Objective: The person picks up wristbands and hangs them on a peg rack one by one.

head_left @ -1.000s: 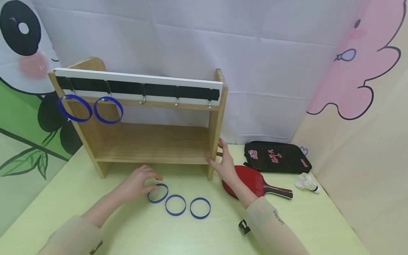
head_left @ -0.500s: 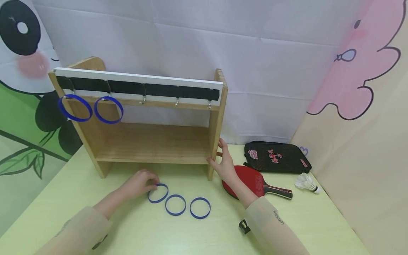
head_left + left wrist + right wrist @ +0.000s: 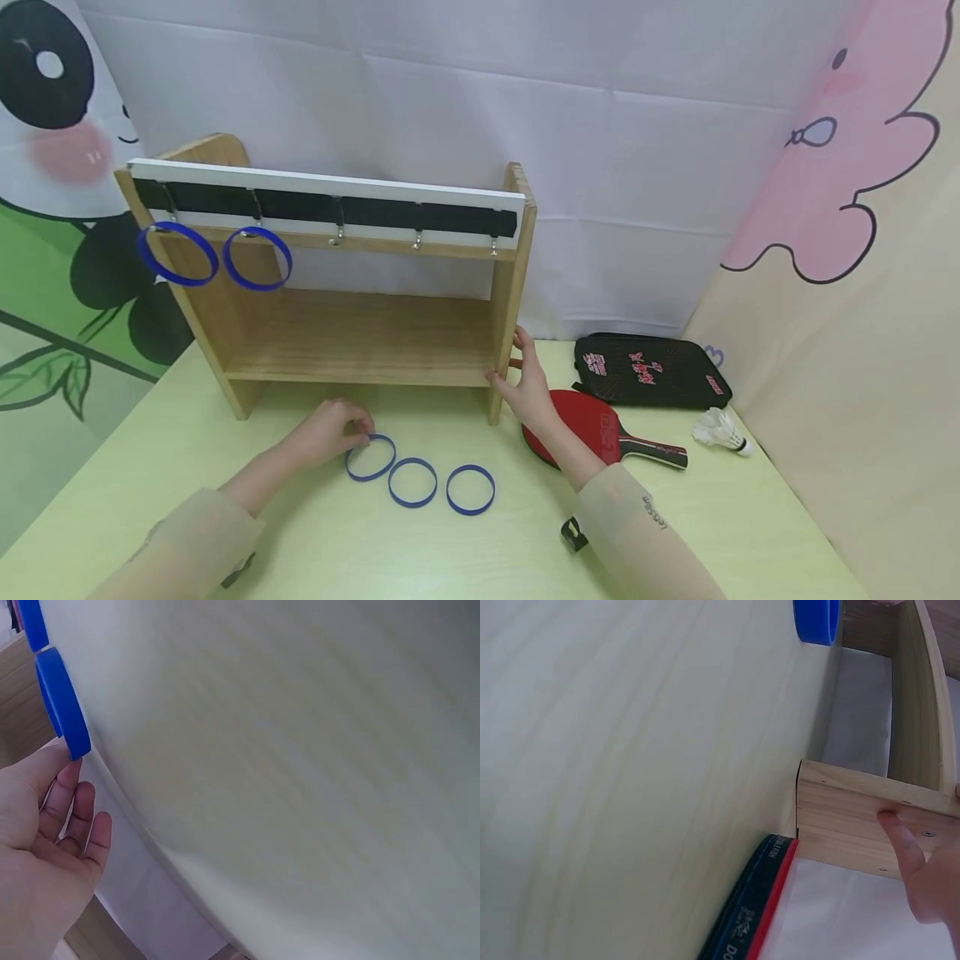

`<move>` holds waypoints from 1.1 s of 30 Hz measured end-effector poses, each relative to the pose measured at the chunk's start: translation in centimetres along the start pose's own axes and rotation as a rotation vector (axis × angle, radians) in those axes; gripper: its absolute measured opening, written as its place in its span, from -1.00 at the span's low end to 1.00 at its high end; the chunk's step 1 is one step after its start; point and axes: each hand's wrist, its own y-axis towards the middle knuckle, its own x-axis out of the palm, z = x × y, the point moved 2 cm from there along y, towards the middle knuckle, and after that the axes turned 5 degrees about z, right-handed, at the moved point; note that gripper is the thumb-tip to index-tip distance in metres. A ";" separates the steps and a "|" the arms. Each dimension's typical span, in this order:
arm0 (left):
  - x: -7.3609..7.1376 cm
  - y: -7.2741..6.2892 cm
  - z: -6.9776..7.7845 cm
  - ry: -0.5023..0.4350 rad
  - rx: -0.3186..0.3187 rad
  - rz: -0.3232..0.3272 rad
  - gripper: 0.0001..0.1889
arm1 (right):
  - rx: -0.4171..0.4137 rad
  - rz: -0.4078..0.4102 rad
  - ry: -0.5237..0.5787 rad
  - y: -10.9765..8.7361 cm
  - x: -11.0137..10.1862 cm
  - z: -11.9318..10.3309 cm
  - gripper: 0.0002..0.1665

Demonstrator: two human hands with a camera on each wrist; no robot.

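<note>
Landmark: an open-fronted, pale wooden rack (image 3: 375,337) stands upright on a yellow-green tabletop (image 3: 405,562); a white bar with a black strip and small silver hooks (image 3: 417,242) crosses its upper front.
Hung rings: two thin, round, deep-blue bands (image 3: 187,282) hang side by side from the two hooks at the rack's left end.
Pinched ring: a matching blue circular band (image 3: 70,709) is in front of the rack, leftmost of a row of three; whether it is lifted cannot be told.
Left hand: (image 3: 330,429) in front of the rack, thumb and forefinger clamped on that band's edge, other fingers curled.
Loose rings: two more blue bands (image 3: 412,506) lie flat before the rack, well apart from its base.
Right hand: (image 3: 531,392) grips the rack's right side panel, thumb at the front edge, fingers apart.
Right of rack: a red-faced table-tennis paddle (image 3: 588,421), a black zipped case (image 3: 651,371) and, farther out, a white shuttlecock (image 3: 722,431).
</note>
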 end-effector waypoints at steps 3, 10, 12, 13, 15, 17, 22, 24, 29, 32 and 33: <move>-0.1 0.0 0.1 -0.015 0.001 0.019 -0.88 | -0.004 0.014 -0.007 0.5 0.4 1.8 -0.06; -0.9 -0.2 1.8 -0.049 -0.001 0.067 -0.86 | -0.006 0.019 -0.013 0.8 0.8 3.4 -0.04; -1.1 -0.2 2.2 -0.062 -0.014 0.073 -0.87 | -0.019 0.021 -0.011 0.8 0.8 3.4 -0.04; -1.3 -0.2 2.4 -0.069 -0.022 0.073 -0.87 | -0.022 0.021 -0.011 0.8 0.7 3.4 -0.04; -1.6 -0.2 2.8 -0.077 -0.037 0.069 -0.88 | -0.017 0.021 -0.010 0.8 0.7 3.4 -0.03; -1.9 -0.2 3.1 -0.085 -0.054 0.063 -0.89 | -0.001 0.018 -0.010 0.8 0.7 3.4 -0.03; -2.9 -0.2 4.0 -0.103 -0.061 0.081 -0.92 | 0.009 0.004 -0.015 0.7 0.5 2.5 -0.04; -3.3 -0.2 4.4 -0.120 -0.065 0.102 -0.93 | 0.003 -0.003 -0.011 0.4 0.4 1.5 -0.05; -5.0 -0.4 5.7 -0.199 -0.098 0.149 -0.94 | 0.005 -0.017 0.010 -0.1 -0.1 -0.6 -0.08; -6.1 -0.5 6.4 -0.231 -0.110 0.180 -0.94 | 0.015 -0.022 0.001 -0.2 -0.2 -1.0 -0.08; -6.4 -0.5 6.6 -0.233 -0.115 0.189 -0.95 | 0.018 -0.023 -0.003 -0.3 -0.2 -1.1 -0.08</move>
